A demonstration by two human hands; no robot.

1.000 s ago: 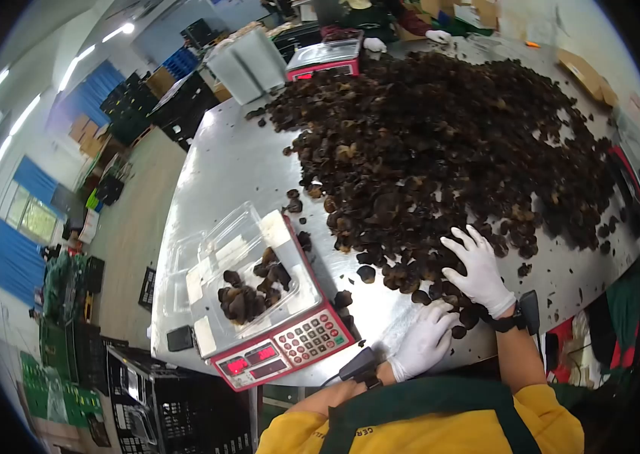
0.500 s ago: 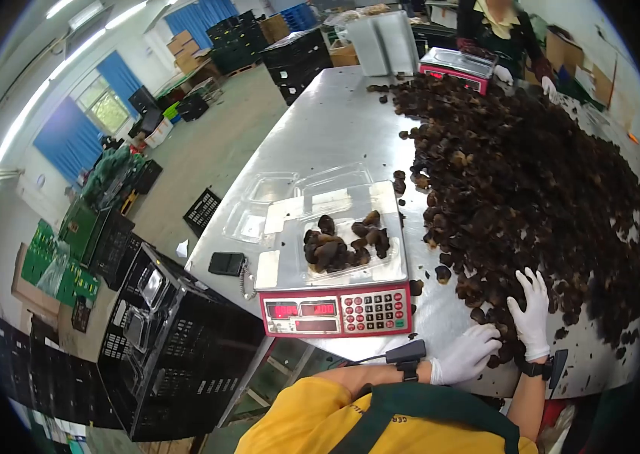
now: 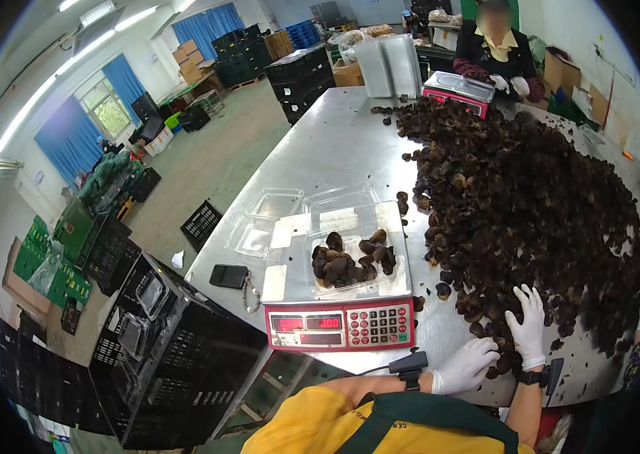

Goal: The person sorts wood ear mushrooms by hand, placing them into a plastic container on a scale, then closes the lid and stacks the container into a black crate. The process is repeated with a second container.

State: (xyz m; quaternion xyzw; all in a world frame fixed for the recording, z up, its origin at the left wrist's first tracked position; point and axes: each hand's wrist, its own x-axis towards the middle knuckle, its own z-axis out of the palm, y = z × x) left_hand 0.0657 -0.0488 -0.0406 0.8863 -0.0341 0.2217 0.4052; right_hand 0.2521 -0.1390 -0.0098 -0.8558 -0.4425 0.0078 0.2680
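Observation:
A large heap of dark brown, rounded, mushroom-like pieces (image 3: 516,204) covers the right of the metal table. My right hand (image 3: 526,325), white-gloved, lies on its near edge with fingers and thumb spread. Just left of it is my left hand (image 3: 467,367), also gloved; its fingers are bent and close together at the heap's edge, the tips partly hidden. Further left stands a red digital scale (image 3: 339,325) with lit red digits. On its pan rests a clear plastic tray (image 3: 312,261) holding several brown pieces (image 3: 342,265).
Clear plastic containers (image 3: 274,203) and a phone (image 3: 227,276) lie left of the scale. A black crate stack (image 3: 191,363) stands beside the table (image 3: 320,136). Across the table, a person (image 3: 495,57) stands behind a second scale (image 3: 457,92), near upright grey bins (image 3: 388,66).
The view has tipped up a little, so the table sits lower in it. My hands stay at the heap's edge. The person opposite has brought both gloved hands closer together.

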